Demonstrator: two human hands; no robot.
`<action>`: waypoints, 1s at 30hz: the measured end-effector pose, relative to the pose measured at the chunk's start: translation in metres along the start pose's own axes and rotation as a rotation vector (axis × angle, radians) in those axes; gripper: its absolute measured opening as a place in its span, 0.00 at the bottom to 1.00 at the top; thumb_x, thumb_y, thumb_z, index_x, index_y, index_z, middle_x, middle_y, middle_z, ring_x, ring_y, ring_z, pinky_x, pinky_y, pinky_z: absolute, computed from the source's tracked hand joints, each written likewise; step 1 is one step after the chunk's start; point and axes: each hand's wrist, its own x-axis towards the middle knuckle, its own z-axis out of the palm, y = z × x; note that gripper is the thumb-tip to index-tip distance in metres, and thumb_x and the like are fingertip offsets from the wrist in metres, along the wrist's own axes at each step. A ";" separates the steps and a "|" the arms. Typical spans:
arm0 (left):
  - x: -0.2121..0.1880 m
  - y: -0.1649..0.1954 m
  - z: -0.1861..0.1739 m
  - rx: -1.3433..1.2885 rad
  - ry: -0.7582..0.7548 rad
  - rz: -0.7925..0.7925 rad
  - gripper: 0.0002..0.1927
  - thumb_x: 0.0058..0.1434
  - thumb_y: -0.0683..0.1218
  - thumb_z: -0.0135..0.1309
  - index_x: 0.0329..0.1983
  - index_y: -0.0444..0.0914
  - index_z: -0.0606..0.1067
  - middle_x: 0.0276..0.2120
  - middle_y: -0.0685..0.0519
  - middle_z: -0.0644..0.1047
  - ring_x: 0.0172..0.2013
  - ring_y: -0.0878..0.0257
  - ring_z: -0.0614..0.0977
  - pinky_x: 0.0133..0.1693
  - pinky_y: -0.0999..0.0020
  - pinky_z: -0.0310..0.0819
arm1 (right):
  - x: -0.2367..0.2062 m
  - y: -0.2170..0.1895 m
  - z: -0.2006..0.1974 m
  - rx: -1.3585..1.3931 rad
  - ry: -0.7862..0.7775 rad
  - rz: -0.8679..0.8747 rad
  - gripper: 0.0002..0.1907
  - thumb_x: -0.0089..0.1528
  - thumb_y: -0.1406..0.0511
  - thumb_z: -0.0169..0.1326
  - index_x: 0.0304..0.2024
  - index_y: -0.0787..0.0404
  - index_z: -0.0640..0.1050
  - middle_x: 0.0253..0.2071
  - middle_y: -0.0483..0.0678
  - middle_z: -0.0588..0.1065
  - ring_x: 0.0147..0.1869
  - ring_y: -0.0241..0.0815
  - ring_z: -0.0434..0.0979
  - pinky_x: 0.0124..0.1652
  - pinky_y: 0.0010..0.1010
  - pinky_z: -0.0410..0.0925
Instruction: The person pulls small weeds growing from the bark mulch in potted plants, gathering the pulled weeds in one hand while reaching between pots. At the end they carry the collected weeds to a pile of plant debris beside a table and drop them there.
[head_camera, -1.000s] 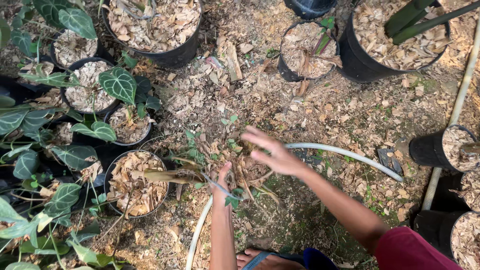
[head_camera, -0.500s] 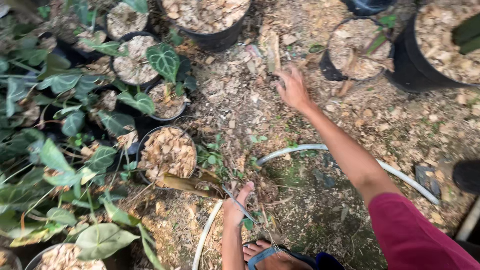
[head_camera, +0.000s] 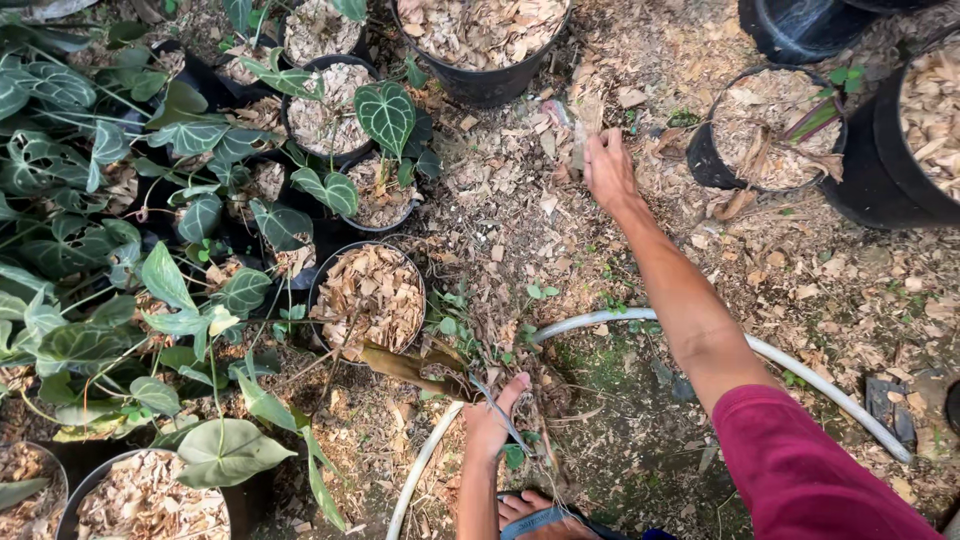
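At the bottom edge, a sandalled foot (head_camera: 530, 512) is showing, partly cut off by the frame. Just above it the left hand (head_camera: 490, 425) is closing its fingers around thin plant stems (head_camera: 500, 408), thumb sticking up; the stems are running up to a brown, withered leaf (head_camera: 410, 365) lying just below a small black pot (head_camera: 368, 297) filled with dry wood chips. A white hose (head_camera: 600, 320) is curving over the ground from beside this hand off toward the right edge.

Farther out, the right arm in a dark red sleeve (head_camera: 810, 470) is stretching across bare, chip-strewn ground, which is offering the only open room between the pot clusters. The right hand (head_camera: 608, 170) is resting fingers down on a strip of bark-like debris (head_camera: 585, 125); whether the fingers are pinching it or only touching it is not clear, since they are hidden under the back of the hand.

To the left, dark pots (head_camera: 325, 115) of wood chips are standing crowded together, holding heart-shaped, pale-veined green leaves (head_camera: 385, 115) that are covering most of the rims. At the top a large black pot (head_camera: 480, 40) of chips is being cut off by the frame. To the right, a smaller pot (head_camera: 765, 125) with chips and a thin green shoot is standing touching a bigger black pot (head_camera: 905, 140), also cropped.
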 end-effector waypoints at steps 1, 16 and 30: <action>0.000 -0.001 0.003 0.007 0.004 0.044 0.31 0.46 0.53 0.71 0.49 0.30 0.80 0.45 0.48 0.83 0.44 0.58 0.81 0.52 0.65 0.72 | -0.002 -0.002 -0.002 0.043 -0.006 0.009 0.14 0.64 0.76 0.57 0.50 0.68 0.69 0.48 0.57 0.65 0.45 0.50 0.73 0.41 0.42 0.75; 0.031 0.024 0.020 0.095 0.048 -0.091 0.53 0.44 0.65 0.70 0.65 0.29 0.66 0.62 0.39 0.73 0.61 0.49 0.75 0.65 0.55 0.63 | -0.182 -0.094 -0.106 1.406 -0.740 0.408 0.27 0.60 0.78 0.50 0.63 0.68 0.69 0.53 0.59 0.75 0.52 0.47 0.81 0.48 0.35 0.81; 0.024 0.035 0.017 -0.005 -0.040 0.009 0.36 0.46 0.55 0.72 0.53 0.29 0.79 0.48 0.44 0.83 0.46 0.55 0.83 0.53 0.60 0.76 | -0.239 -0.136 -0.116 0.687 -0.698 -0.125 0.33 0.59 0.69 0.59 0.68 0.56 0.70 0.51 0.46 0.71 0.39 0.34 0.72 0.37 0.24 0.71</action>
